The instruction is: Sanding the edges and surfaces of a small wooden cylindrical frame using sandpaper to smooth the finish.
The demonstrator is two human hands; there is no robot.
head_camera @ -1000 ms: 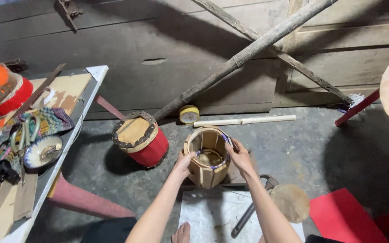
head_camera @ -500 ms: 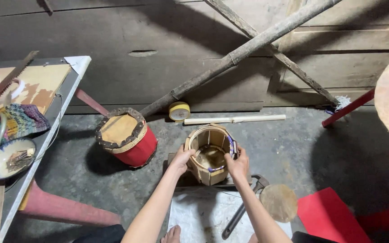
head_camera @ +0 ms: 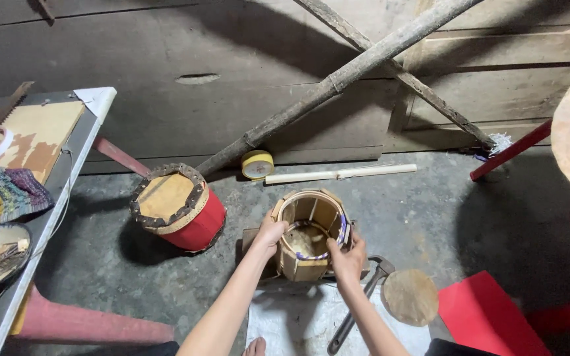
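Both hands are on the open wooden drum shell (head_camera: 311,234), which stands upright on the concrete floor (head_camera: 417,217) right in front of the person. The left hand (head_camera: 268,236) is pressed against the shell's outer left wall, fingers curled over the rim, likely to brace it. The right hand (head_camera: 348,256) grips the right rim, thumb inside, clamped on the wall where a purple-and-white hoop (head_camera: 340,232) rings the inside. Held from both sides like that, the shell looks pinned so it can't roll or tip.

A hammer (head_camera: 357,306) lies just beside the right wrist, its head near the shell's base, next to a round skin disc (head_camera: 409,296). A white sheet (head_camera: 298,323) is spread below the hands. The finished red drum (head_camera: 179,206) lies tilted to the left, apart from the shell, with bare floor between them. A roll of yellow tape (head_camera: 257,164) and a pale stick (head_camera: 341,173) rest near the plank wall behind. The table edge (head_camera: 47,224) closes off the far left
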